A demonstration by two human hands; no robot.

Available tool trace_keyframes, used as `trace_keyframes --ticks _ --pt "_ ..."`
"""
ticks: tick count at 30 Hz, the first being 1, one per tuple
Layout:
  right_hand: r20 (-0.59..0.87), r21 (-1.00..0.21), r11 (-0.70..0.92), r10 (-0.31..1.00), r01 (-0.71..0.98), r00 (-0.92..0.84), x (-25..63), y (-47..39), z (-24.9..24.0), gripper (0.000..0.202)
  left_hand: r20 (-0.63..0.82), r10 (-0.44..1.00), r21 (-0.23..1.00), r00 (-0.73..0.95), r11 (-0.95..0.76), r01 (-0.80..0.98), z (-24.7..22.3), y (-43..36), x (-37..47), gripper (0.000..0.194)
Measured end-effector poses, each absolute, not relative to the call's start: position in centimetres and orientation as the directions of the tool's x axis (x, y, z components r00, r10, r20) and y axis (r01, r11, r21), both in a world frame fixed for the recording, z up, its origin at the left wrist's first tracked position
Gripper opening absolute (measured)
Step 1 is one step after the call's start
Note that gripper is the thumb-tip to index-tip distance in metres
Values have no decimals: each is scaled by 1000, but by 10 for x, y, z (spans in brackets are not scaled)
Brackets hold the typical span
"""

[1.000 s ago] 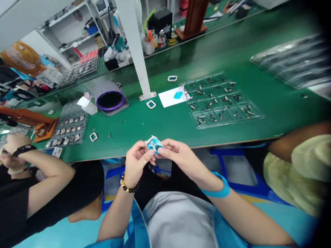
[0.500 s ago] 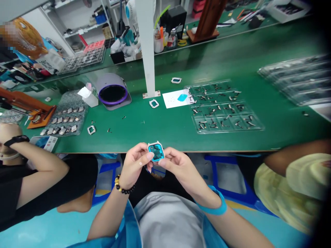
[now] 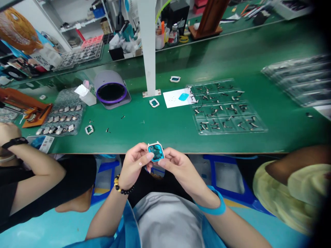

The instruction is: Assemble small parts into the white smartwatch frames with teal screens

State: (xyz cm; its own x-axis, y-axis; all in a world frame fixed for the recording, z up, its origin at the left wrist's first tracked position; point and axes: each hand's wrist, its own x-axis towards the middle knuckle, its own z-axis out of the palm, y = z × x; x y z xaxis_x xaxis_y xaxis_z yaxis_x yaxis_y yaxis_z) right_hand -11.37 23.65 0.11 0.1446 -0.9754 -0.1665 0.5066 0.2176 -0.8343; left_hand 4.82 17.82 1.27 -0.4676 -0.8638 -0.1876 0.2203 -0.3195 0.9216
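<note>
Just off the table's front edge, over my lap, I hold a watch case (image 3: 156,151) between both hands. It has a pale frame and a bright blue face with dark patches. My left hand (image 3: 137,160) grips its left side, thumb lying on the lower left of the face. At the lower right, my right hand (image 3: 177,162) pinches the rim between thumb and fingers. Some fingers are hidden behind the case. Similar frames lie on the green table: a pale frame (image 3: 154,103) by the post, another frame (image 3: 89,129) to the left, and a third frame (image 3: 175,79) farther back.
A clear tray (image 3: 230,128) of small dark flex parts lies right of a white paper (image 3: 169,103) with a blue piece. A purple-rimmed fan-like device (image 3: 113,103) stands left of the white post (image 3: 149,51). A co-worker's arm (image 3: 38,158) is at left; another person sits at right.
The view has shifted slightly, so objects at the table's left appear a little farther left. My hands keep the same hold on the watch case.
</note>
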Motion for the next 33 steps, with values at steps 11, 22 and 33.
trace_keyframes --ticks 11,22,33 --pt "-194 -839 232 -973 493 128 -110 231 -1 28 -201 -861 923 -468 -326 203 10 174 52 32" --pt "-195 -853 228 -974 469 119 -105 227 -4 29 -179 -861 925 -476 -312 216 6 171 60 27" --pt "-199 -866 233 -972 443 123 -99 226 -7 31 -215 -856 913 -471 -347 215 8 172 65 28"
